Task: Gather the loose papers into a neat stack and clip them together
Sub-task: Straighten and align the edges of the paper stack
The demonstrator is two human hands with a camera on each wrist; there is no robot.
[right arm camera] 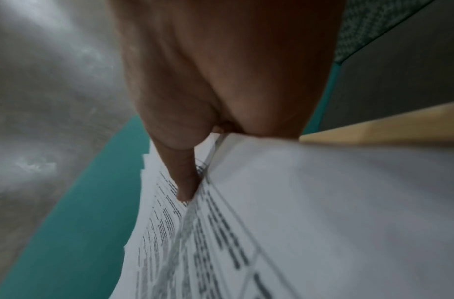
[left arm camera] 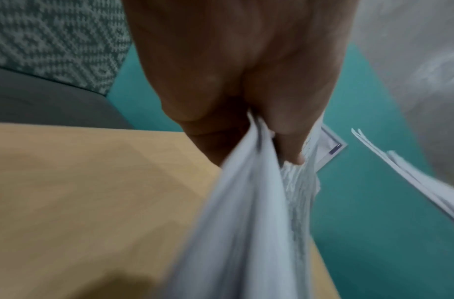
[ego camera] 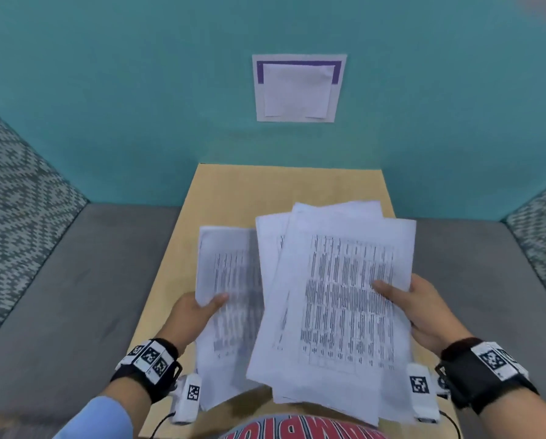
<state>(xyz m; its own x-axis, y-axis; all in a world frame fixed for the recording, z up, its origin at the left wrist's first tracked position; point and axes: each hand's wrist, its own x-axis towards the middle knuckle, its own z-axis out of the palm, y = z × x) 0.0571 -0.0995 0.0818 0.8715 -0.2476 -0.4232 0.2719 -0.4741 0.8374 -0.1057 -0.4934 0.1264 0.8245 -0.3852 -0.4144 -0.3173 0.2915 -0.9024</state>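
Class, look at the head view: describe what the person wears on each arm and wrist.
Each wrist carries a black strap with white square-coded tags: left strap, right strap. A white tagged camera block with a thin black cable hangs by the left one; a like block sits by the right. The left forearm has a light blue sleeve; the right is bare.

Left hand (ego camera: 193, 315) pinches one printed white paper sheaf (ego camera: 227, 299); right hand (ego camera: 424, 307) grips the fanned printed white paper sheaf (ego camera: 338, 299), thumbs on top.

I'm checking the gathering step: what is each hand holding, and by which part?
The left hand pinches a smaller bundle of papers at its left edge; the right hand grips a larger fanned bundle at its right edge.
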